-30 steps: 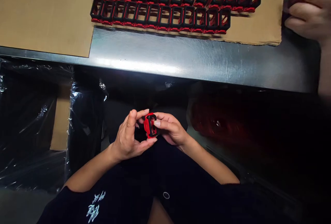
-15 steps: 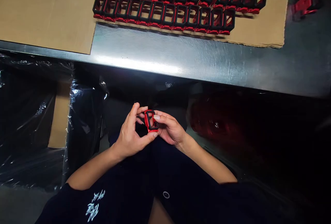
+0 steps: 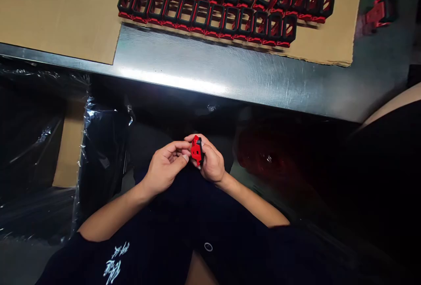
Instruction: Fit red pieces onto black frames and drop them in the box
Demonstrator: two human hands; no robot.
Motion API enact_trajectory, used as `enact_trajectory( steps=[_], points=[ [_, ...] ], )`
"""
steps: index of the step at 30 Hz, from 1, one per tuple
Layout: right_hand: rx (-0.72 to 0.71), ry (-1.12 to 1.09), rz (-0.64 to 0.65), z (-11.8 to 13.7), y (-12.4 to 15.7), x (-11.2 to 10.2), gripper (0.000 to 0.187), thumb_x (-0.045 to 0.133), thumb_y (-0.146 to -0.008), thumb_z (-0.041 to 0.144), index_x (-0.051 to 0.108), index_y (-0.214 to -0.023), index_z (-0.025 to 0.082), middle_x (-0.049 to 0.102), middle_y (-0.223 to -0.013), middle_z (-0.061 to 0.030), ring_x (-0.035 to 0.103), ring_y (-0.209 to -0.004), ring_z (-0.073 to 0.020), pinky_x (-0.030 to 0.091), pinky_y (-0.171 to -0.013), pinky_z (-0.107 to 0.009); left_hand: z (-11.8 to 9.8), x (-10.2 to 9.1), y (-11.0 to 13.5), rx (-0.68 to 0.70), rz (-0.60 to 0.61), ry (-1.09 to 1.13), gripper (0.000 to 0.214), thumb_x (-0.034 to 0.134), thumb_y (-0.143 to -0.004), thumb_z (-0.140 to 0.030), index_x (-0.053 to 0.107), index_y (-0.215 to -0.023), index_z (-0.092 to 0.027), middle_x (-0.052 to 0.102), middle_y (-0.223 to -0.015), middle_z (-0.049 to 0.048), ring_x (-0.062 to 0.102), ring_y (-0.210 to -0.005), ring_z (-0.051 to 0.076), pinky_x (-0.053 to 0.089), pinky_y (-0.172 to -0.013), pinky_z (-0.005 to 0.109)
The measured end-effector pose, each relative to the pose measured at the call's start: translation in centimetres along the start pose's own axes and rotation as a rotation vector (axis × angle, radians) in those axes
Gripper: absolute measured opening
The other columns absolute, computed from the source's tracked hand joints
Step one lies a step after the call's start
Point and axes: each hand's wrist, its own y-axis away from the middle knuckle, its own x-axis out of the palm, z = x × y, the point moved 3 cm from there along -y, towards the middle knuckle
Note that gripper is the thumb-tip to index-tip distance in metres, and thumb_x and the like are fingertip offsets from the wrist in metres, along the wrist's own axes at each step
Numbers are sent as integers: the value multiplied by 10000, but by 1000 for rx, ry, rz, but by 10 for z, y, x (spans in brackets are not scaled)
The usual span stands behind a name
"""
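A small red-and-black plastic frame part (image 3: 196, 150) sits between my hands, its solid red side facing up and its black side mostly hidden. My right hand (image 3: 211, 162) curls around it and grips it. My left hand (image 3: 164, 166) has its fingertips pressed against the part from the left. Both hands are held low over my dark shorts, well below the table edge.
Two rows of several matching frames (image 3: 200, 17) stand on a cardboard sheet (image 3: 55, 13) on a steel table (image 3: 204, 68). One loose frame (image 3: 378, 13) lies at far right. Black plastic-wrapped packages (image 3: 101, 153) sit at left.
The frame has turned so its red side faces up, and my hands have drawn closer together. The other person's hand has left the top right, and a loose frame lies there.
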Motion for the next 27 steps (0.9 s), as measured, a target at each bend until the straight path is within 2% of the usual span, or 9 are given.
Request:
enact_trajectory(
  steps=[2,4,6,10,16,21,27],
  points=[
    [-84,111,-56,0,0,0,344,422,-979,401,665,-1108,194,586,-709,-1,501,-524,-134,416,-457,-246,-2,0,4,89,-107,18,246,751,-838,-178,707,-1079,-202,691,-878,19,687,-760,115,555,-610,176],
    [-178,225,-100,2,0,1,382,394,-1006,438,660,-1132,195,608,-778,-25,545,-607,-158,474,-533,-275,-4,1,9,161,-160,82,253,733,-854,-165,667,-1092,-215,662,-881,6,721,-834,146,589,-623,196],
    [-258,307,-128,4,1,2,407,371,-1026,470,645,-1165,203,624,-821,-36,579,-668,-176,509,-599,-299,-8,2,12,189,-152,160,212,712,-880,-161,645,-1071,-224,634,-879,-8,732,-885,157,634,-708,251],
    [-325,346,-130,5,3,2,406,352,-1054,489,610,-1223,226,621,-811,-21,605,-686,-182,528,-657,-321,-15,2,14,209,-118,260,149,694,-912,-150,632,-1025,-224,610,-867,-35,696,-828,98,632,-928,365],
    [-407,427,-130,6,5,1,382,345,-1076,469,601,-1233,233,592,-754,4,537,-616,-164,458,-607,-312,-12,-1,16,103,-93,248,96,691,-927,-208,614,-985,-197,627,-914,1,750,-980,188,629,-917,353],
    [-468,453,-145,8,6,2,359,347,-1081,442,590,-1240,231,650,-788,-4,593,-637,-170,480,-624,-325,-15,-1,16,177,-94,338,107,714,-882,-217,616,-917,-188,601,-891,7,704,-956,177,621,-951,402],
    [-524,535,-172,11,8,3,344,347,-1081,415,590,-1240,229,694,-798,-6,644,-666,-179,508,-651,-332,-17,0,16,233,-81,387,142,719,-849,-257,624,-930,-188,564,-860,9,633,-871,162,613,-970,491]
  ],
)
